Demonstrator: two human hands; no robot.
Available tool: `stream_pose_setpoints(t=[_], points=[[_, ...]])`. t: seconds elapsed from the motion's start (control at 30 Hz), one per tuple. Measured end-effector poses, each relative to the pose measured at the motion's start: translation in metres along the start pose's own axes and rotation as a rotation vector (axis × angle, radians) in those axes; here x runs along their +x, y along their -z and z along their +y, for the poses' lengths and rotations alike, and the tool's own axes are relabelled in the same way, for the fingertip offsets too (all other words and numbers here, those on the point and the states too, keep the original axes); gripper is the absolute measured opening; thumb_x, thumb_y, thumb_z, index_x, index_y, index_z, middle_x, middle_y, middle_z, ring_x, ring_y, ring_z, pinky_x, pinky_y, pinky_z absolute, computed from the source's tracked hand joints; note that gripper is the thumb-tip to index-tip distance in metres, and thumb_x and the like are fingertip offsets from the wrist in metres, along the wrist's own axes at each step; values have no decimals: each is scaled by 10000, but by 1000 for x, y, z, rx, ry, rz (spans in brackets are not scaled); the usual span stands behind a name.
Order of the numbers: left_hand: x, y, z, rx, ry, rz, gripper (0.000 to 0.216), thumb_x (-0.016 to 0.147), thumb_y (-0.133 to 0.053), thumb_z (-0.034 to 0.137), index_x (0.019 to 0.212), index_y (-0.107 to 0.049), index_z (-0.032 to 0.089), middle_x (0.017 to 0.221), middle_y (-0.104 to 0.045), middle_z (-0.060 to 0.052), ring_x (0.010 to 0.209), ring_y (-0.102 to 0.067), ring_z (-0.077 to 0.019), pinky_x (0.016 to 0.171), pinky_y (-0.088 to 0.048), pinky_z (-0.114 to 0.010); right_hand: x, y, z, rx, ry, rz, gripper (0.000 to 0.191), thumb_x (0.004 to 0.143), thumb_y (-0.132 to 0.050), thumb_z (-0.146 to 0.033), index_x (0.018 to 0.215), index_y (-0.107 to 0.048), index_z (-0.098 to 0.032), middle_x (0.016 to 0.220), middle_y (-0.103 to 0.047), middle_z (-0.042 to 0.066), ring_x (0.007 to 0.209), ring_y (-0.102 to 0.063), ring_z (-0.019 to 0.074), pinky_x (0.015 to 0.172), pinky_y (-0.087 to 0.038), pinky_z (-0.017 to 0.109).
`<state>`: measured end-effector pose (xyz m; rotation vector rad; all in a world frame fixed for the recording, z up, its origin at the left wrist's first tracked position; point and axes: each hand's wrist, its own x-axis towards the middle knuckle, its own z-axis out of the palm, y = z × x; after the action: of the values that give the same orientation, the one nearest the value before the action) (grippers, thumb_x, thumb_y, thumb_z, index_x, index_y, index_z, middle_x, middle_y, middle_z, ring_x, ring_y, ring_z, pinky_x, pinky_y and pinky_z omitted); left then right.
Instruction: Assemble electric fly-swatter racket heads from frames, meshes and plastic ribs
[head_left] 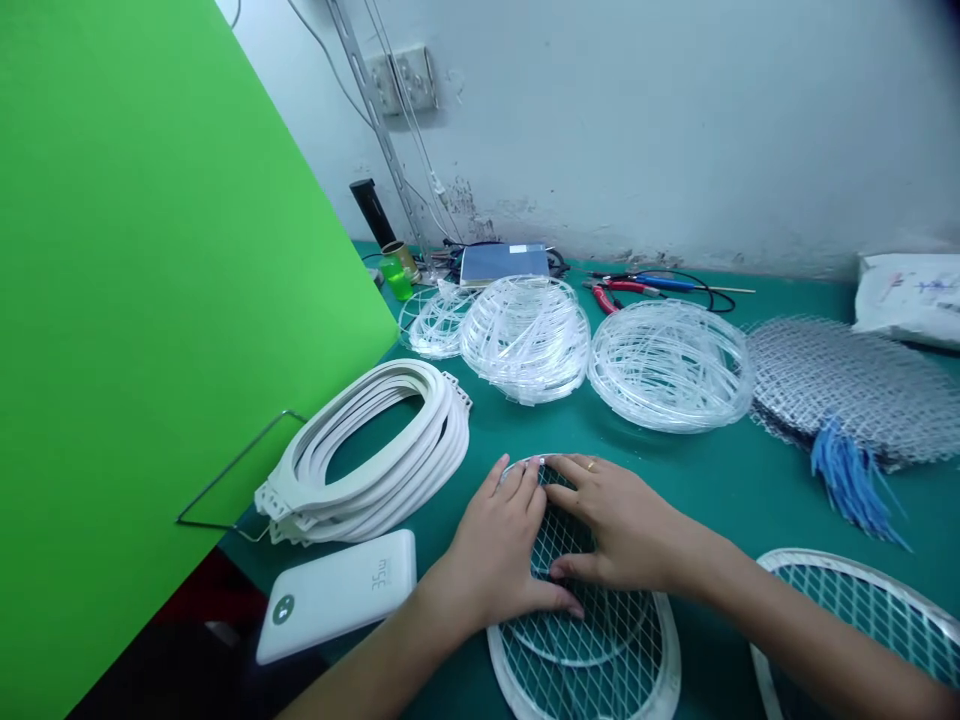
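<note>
An oval white frame (670, 650) with a diamond-pattern metal mesh (600, 625) lies on the green table at the near edge of view. My left hand (501, 550) rests over its left side, fingers stretched toward the top rim and thumb spread across the mesh. From the right, my right hand (619, 520) reaches over the same frame. Its fingertips touch the upper rim beside my left fingers, and its thumb is set apart, lower on the mesh. Both hands are open and press on the frame. They cover much of its upper half.
White oval rings (442, 440) are stacked at left, above a white power bank (337, 595). Clear plastic ring piles (525, 340) stand behind. Mesh sheets (855, 380) with blue strips (851, 475), another meshed frame (862, 570) and red-handled pliers (606, 298) lie rightward. A green panel (150, 300) blocks the left.
</note>
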<state>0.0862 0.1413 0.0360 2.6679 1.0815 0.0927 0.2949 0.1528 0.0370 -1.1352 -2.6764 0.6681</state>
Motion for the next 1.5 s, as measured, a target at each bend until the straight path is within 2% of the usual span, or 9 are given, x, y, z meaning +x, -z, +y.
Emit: stream_pose_setpoints(t=[0.13, 0.23, 0.3, 0.47, 0.57, 0.73, 0.97, 1.23, 1.5], points=[[-2, 4, -6, -3, 9, -4, 903, 841, -430, 807, 1479, -383, 170, 1550, -378, -126, 1437, -325, -311, 1209, -85, -555, 5, 6, 0, -19, 7, 39, 607, 813, -703, -448, 1354, -567, -209, 1321, -578, 141, 1114, -581, 307, 891, -509, 435], [2, 8, -8, 18, 36, -28, 956, 832, -420, 823, 1532, -289, 185, 1570, -339, -121, 1406, -359, -340, 1153, -221, -587, 1, 10, 1, -50, 36, 114, 465, 863, -668, -381, 1295, -615, -219, 1247, -631, 100, 1062, -613, 243, 849, -516, 342], [6, 11, -5, 36, 46, -35, 962, 810, -439, 836, 1521, -326, 198, 1558, -366, -116, 1373, -393, -363, 1113, -291, -591, -7, 14, 1, -100, 5, 194, 384, 901, -624, -334, 1264, -636, -210, 1264, -629, 103, 1108, -595, 251, 879, -498, 352], [11, 15, 1, 62, 52, -48, 892, 845, -430, 806, 1502, -384, 204, 1516, -438, -109, 1339, -433, -361, 1145, -231, -617, -43, 43, 23, -244, -256, 482, 302, 972, -447, -191, 1096, -721, -167, 1142, -661, 136, 1084, -576, 282, 927, -431, 444], [13, 14, -3, 58, 76, -69, 815, 912, -371, 749, 1528, -335, 217, 1539, -400, -106, 1390, -383, -353, 1164, -182, -630, -63, 65, 53, -315, -424, 589, 268, 941, -523, -210, 1105, -731, -168, 1091, -664, 146, 1023, -588, 302, 865, -446, 454], [14, 15, -3, 5, 103, -104, 742, 947, -342, 706, 1529, -330, 247, 1566, -349, -90, 1452, -290, -345, 1179, -132, -631, -63, 82, 79, -373, -439, 528, 222, 900, -620, -298, 1071, -755, -253, 1083, -689, 86, 1027, -595, 280, 830, -456, 411], [0, 20, 0, -81, 148, -44, 690, 963, -357, 669, 1516, -358, 256, 1556, -368, -114, 1445, -316, -327, 1173, -156, -625, -42, 80, 68, -402, -358, 459, 194, 907, -571, -182, 994, -745, -195, 1100, -687, 100, 1065, -565, 294, 865, -443, 417], [-7, 19, 1, -196, 190, 37, 659, 979, -344, 651, 1520, -340, 274, 1574, -340, -96, 1468, -268, -305, 1177, -164, -603, -41, 81, 64, -308, -310, 407, 212, 897, -597, -233, 1044, -733, -163, 1085, -686, 114, 1018, -578, 290, 827, -458, 412], [-15, 28, -3, -325, 256, 208, 607, 995, -355, 616, 1478, -410, 252, 1535, -399, -103, 1422, -360, -283, 1135, -335, -505, -34, 90, 62, -54, -339, 390, 287, 847, -651, -477, 892, -775, -222, 1010, -703, 86, 1022, -595, 298, 790, -476, 397]])
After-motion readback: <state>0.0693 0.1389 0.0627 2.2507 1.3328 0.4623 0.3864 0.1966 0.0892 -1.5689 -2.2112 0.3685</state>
